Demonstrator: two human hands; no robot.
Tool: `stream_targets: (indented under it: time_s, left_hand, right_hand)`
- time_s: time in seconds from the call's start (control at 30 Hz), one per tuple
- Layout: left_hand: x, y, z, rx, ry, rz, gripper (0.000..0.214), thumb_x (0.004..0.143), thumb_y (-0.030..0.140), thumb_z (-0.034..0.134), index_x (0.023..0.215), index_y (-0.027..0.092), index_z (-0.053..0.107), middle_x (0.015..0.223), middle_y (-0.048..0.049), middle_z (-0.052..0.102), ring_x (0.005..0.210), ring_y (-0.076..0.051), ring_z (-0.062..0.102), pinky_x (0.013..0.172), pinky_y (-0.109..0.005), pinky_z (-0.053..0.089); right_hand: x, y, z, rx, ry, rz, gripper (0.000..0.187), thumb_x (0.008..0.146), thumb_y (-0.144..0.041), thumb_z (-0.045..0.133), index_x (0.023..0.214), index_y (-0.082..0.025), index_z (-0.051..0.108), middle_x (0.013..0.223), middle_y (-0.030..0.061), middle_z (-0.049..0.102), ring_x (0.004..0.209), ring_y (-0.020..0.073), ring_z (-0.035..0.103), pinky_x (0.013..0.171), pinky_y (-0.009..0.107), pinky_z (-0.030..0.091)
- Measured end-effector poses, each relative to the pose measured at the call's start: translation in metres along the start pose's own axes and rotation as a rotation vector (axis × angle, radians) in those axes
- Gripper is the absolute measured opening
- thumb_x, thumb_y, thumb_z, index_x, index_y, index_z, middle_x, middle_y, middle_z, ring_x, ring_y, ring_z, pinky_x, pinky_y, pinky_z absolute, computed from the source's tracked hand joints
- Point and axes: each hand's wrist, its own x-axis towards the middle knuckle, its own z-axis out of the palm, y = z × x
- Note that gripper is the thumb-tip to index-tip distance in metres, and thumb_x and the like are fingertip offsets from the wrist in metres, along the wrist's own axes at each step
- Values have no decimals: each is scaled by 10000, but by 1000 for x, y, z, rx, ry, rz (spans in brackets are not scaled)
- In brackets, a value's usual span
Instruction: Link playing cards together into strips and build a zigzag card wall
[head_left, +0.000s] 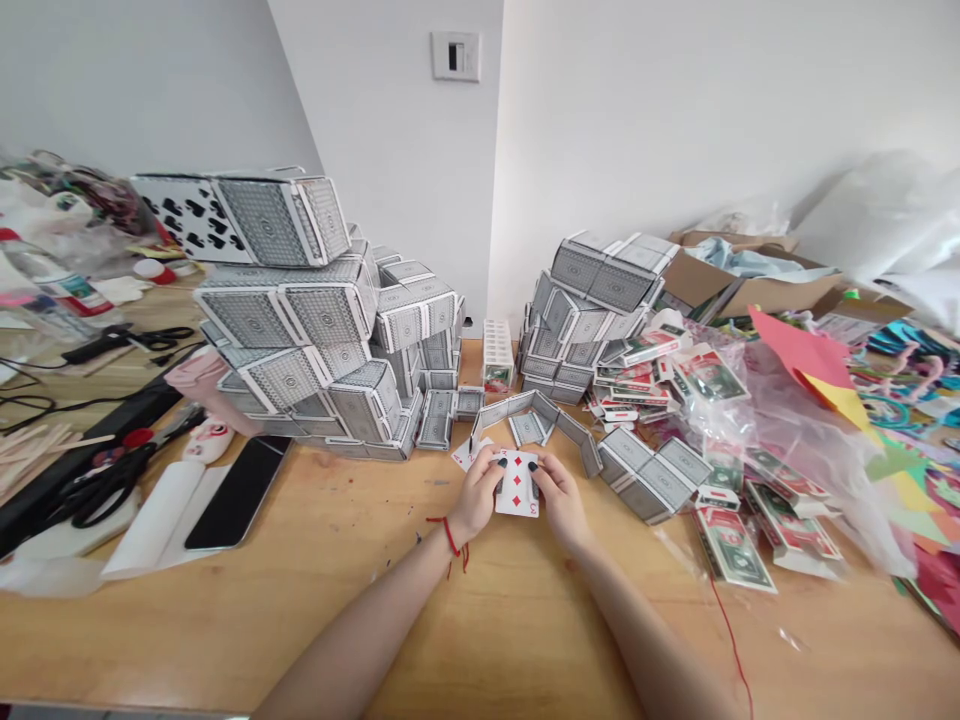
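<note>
Two hands meet in the head view above the middle of the table (187, 640), holding one card (517, 488) between them. The card — a three of diamonds — shows its face, pips in a column. The left hand (474, 500) pinches its left edge with the thumb on top and the fingers curled in; the right hand (564, 502) grips the right edge likewise, and how the fingertips sit beneath cannot be told. A red bracelet (451, 538) circles the left wrist. Just beyond the left hand lies a second card (463, 457), partly covered. Past the hands runs a bent chain (576, 433) of folded cards, and to the right of the right hand sits a joined block (649, 478). A tall stack (300, 320) of grey-backed blocks stands left, a smaller stack (592, 290) right, with a white pack (496, 352) between — farther back. Red-and-green boxes (735, 550) lie in a heap at the right; a phone (238, 495) rests at the left.
</note>
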Motion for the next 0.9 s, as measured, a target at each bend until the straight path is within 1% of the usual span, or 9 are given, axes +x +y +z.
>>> stream_targets:
  time_s: [0.13,0.27,0.47,0.63,0.77,0.9]
  left_hand:
    - [-1,-3,-1,55,38,27,205,744,241,443,916,173,532,670,20,494,526,-93,412,492,-202,347]
    - [-1,-3,-3,80,36,48,186,742,213,422,892,173,525,652,26,471,509,-87,391,475,-197,327]
    - [0,1,-1,122,69,72,177,723,213,430,833,162,558,697,12,525,559,-98,438,520,-204,347]
    - [-1,4,1,156,57,75,202,724,214,420,831,150,579,705,4,546,593,-108,456,534,-208,351]
    - [-3,5,2,175,63,126,174,729,206,418,817,158,561,681,14,530,578,-105,450,527,-210,353]
    - [-4,3,2,219,104,207,130,720,169,401,745,164,528,689,7,533,600,-111,462,547,-215,364]
  right_hand:
    - [0,1,0,-13,-4,7,245,735,-328,493,919,-184,566,706,-8,554,586,129,469,519,220,367]
    - [-1,1,1,-7,-2,14,219,729,-304,501,900,-192,581,681,-19,552,575,125,458,516,218,357]
    - [-1,4,0,44,-9,49,199,727,-323,516,864,-191,570,640,-28,527,520,111,432,486,214,340]
    - [0,7,1,120,9,81,182,706,-324,537,827,-192,560,643,-23,528,519,111,440,478,212,344]
    - [0,5,4,218,24,148,149,678,-317,555,778,-206,553,617,-31,533,507,113,442,471,214,344]
    - [0,2,7,285,52,193,127,637,-289,577,731,-213,538,635,-26,558,500,114,443,462,216,339]
